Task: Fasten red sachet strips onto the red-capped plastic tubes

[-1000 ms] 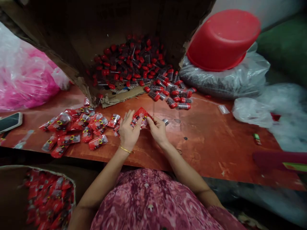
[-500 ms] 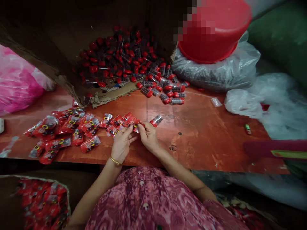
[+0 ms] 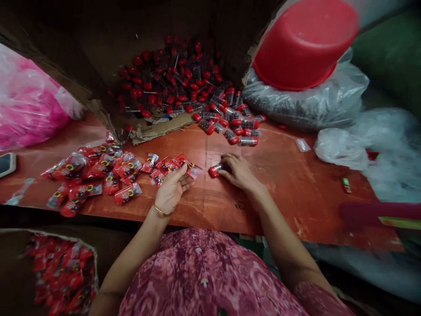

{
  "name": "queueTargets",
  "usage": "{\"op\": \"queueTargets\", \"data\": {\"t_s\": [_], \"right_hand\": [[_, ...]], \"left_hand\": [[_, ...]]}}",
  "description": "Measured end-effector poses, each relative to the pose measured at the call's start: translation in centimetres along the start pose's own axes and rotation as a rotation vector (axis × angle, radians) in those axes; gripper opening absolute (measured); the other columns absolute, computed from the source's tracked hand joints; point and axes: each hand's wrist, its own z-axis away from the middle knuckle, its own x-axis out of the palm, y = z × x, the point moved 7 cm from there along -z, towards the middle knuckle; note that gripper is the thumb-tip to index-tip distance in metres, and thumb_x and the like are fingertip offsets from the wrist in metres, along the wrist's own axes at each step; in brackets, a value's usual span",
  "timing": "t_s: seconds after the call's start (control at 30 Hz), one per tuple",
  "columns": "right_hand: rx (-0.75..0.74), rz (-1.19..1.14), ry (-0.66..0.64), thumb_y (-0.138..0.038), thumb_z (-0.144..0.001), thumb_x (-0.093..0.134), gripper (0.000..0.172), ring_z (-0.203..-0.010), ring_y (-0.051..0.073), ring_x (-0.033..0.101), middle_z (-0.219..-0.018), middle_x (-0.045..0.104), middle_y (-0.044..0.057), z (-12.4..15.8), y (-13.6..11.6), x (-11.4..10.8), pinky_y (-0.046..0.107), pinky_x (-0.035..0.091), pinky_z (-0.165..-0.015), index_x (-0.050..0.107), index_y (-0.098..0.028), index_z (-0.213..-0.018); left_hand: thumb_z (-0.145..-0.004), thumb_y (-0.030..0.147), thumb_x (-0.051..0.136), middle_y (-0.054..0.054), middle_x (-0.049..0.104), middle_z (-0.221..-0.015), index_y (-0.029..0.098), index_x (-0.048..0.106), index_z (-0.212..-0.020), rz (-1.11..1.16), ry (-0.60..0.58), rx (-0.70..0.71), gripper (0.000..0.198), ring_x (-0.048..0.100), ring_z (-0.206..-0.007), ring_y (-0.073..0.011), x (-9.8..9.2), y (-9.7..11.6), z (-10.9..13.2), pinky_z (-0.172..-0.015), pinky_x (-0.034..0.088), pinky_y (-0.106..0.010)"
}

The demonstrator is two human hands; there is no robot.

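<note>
My left hand (image 3: 173, 188) pinches a small red printed plastic packet (image 3: 194, 170) by its left end, just above the table. To the right, my right hand (image 3: 239, 172) has its thumb and fingers around a small clear bottle with a red cap (image 3: 214, 170), which lies on the table with its cap to the left. Dark contents show inside such bottles. Under and left of my left hand lie more flat red packets (image 3: 164, 165). Farther left, a pile of filled red packets (image 3: 95, 169) covers the table.
A cardboard box (image 3: 148, 135) lies open toward me, with many red-capped bottles (image 3: 184, 83) spilling out. An upturned red tub (image 3: 296, 52) sits on a clear bag (image 3: 305, 105) at the back right. Below left stands a container of red packets (image 3: 62, 274). A phone-like object (image 3: 7, 164) lies far left.
My right hand has let go of the packet, moved right and closed around the lone bottle. My left hand keeps the packet. The view has shifted slightly.
</note>
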Motion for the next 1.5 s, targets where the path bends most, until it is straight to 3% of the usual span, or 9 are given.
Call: {"op": "queueTargets", "data": {"t_s": [0.17,0.27,0.37,0.43,0.57,0.83,1.1,1.33,1.5], "right_hand": [[0.158,-0.236,0.141,-0.044,-0.08,0.058,0.028,-0.082,0.023,0.055,-0.086,0.064,0.01,2.5,-0.1,0.8,0.036,0.043,-0.074,0.06,-0.017,-0.087],[0.251,-0.623,0.259,-0.046,-0.08,0.056,0.029,-0.066,0.017,0.055,-0.079,0.063,0.004,4.4,-1.5,0.6,0.031,0.046,-0.062,0.062,-0.02,-0.09],[0.332,-1.051,0.2,-0.051,-0.077,0.057,0.034,-0.044,0.01,0.045,-0.071,0.06,-0.001,5.3,-3.9,0.9,0.025,0.042,-0.042,0.062,-0.022,-0.094],[0.34,-1.177,0.101,-0.05,-0.072,0.063,0.034,-0.039,0.007,0.042,-0.066,0.057,-0.002,5.1,-5.8,0.9,0.023,0.039,-0.037,0.064,-0.021,-0.09],[0.346,-1.204,0.018,-0.048,-0.067,0.068,0.032,-0.037,0.006,0.038,-0.056,0.053,-0.004,4.2,-7.5,0.3,0.02,0.032,-0.033,0.065,-0.018,-0.079],[0.383,-1.203,0.048,-0.045,-0.066,0.07,0.03,-0.039,0.006,0.037,-0.058,0.056,-0.003,3.2,-7.9,0.8,0.02,0.029,-0.036,0.065,-0.018,-0.076],[0.297,-1.147,0.247,-0.038,-0.071,0.067,0.022,-0.065,0.012,0.055,-0.073,0.063,0.0,2.3,-8.6,1.1,0.025,0.044,-0.063,0.064,-0.018,-0.08],[0.391,-1.199,0.456,-0.044,-0.078,0.059,0.025,-0.058,0.009,0.049,-0.069,0.054,-0.003,2.2,-9.2,2.8,0.021,0.043,-0.055,0.053,-0.02,-0.082],[0.353,-1.4,0.233,-0.05,-0.078,0.057,0.03,-0.04,0.005,0.038,-0.063,0.045,-0.008,1.2,-10.0,3.8,0.019,0.035,-0.037,0.047,-0.023,-0.086]], "left_hand": [[-0.071,0.028,0.072,0.0,0.067,-0.064,0.016,0.064,-0.074,0.011,-0.011,0.004,0.015,0.062,-0.059,-0.011,-0.1,-0.4,-0.2,-0.063,0.048,-0.024],[-0.07,0.029,0.073,0.0,0.068,-0.064,0.016,0.064,-0.073,0.005,-0.011,0.024,0.016,0.062,-0.059,-0.0107,-0.2,-0.6,-0.3,-0.064,0.047,-0.023],[-0.065,0.029,0.076,0.0,0.068,-0.066,0.016,0.065,-0.071,-0.014,-0.025,0.057,0.018,0.062,-0.06,-0.0099,0.0,-0.7,-0.3,-0.065,0.047,-0.022],[-0.061,0.031,0.078,0.0,0.069,-0.067,0.016,0.065,-0.069,-0.036,-0.037,0.087,0.022,0.062,-0.061,-0.0097,0.2,-0.6,-0.2,-0.064,0.046,-0.021],[-0.057,0.033,0.08,0.0,0.068,-0.067,0.015,0.065,-0.065,-0.085,-0.07,0.148,0.025,0.06,-0.062,-0.0099,0.5,-0.2,0.1,-0.065,0.045,-0.021],[-0.056,0.032,0.08,0.001,0.067,-0.065,0.014,0.064,-0.067,-0.058,-0.108,0.162,0.026,0.06,-0.059,-0.0095,0.4,-0.1,0.1,-0.065,0.047,-0.023],[-0.045,0.034,0.085,0.003,0.068,-0.066,0.014,0.065,-0.072,0.026,-0.104,0.263,0.039,0.06,-0.059,-0.0068,1.4,-0.7,0.6,-0.062,0.047,-0.019],[-0.049,0.032,0.084,0.0,0.07,-0.073,0.014,0.065,-0.073,0.135,-0.087,0.313,0.036,0.063,-0.07,-0.0107,1.6,-1.8,0.4,-0.073,0.048,-0.023],[-0.054,0.03,0.081,0.001,0.067,-0.069,0.013,0.064,-0.072,0.144,-0.072,0.316,0.03,0.06,-0.063,-0.0086,1.1,-1.0,0.2,-0.064,0.045,-0.02]]}}
